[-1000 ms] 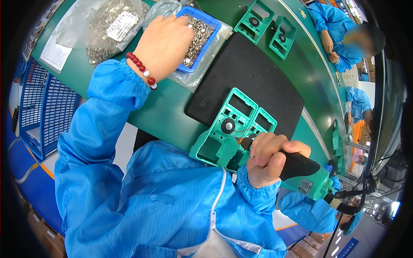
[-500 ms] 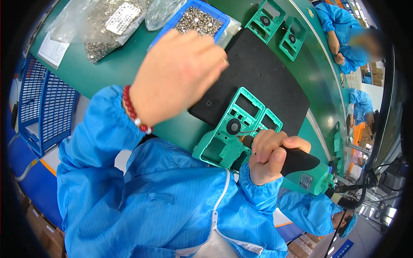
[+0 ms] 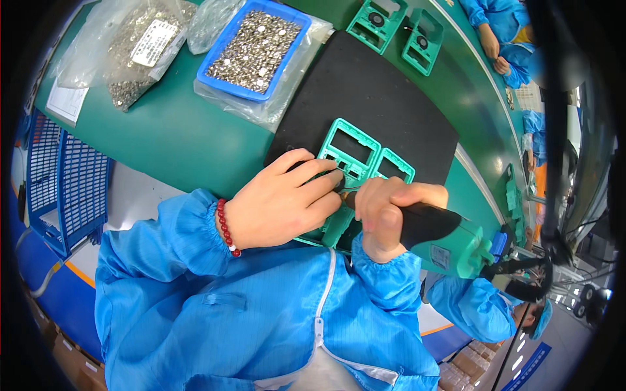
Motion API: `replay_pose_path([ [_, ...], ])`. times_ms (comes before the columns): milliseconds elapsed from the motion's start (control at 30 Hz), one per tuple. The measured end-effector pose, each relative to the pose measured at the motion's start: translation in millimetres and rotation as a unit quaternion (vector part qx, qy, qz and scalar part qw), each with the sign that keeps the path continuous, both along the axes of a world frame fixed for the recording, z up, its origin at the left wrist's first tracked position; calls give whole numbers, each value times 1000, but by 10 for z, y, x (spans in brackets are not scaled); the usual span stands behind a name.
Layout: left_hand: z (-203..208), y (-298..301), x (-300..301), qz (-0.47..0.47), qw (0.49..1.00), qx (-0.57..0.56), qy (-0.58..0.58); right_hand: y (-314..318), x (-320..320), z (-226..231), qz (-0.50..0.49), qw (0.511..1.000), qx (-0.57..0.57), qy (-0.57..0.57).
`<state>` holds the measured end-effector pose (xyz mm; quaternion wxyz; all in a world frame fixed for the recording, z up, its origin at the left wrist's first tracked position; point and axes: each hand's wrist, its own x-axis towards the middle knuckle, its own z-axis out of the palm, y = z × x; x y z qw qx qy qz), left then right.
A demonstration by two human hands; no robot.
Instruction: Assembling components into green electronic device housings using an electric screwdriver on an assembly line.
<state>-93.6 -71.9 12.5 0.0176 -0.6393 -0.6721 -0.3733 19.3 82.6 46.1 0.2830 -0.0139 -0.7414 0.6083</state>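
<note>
Apparently unfinished, the open, rectangular teal plastic casing [image 3: 357,171] lies on the near side of a flat black mat [image 3: 378,91], the right hand [image 3: 394,208] wrapping its fingers round a green-and-black power screwdriver [image 3: 450,241], the left hand [image 3: 283,201] bunching fingertips near its tip, hiding whether anything is pinched or fastened.

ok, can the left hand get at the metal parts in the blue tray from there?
Likely yes. The left hand is down at the green housing, but the blue tray is open-topped, its metal parts uncovered; only tabletop, black mat and clear plastic seem to lie between.
</note>
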Motion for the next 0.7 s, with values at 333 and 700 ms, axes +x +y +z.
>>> replay_pose_path([
  [333,-4,-4,100,13,999,-37,5,-173,-19,165,-47,972,-148,177],
  [700,28,-28,176,34,999,-14,-14,29,242,439,164,978,-88,95],
])
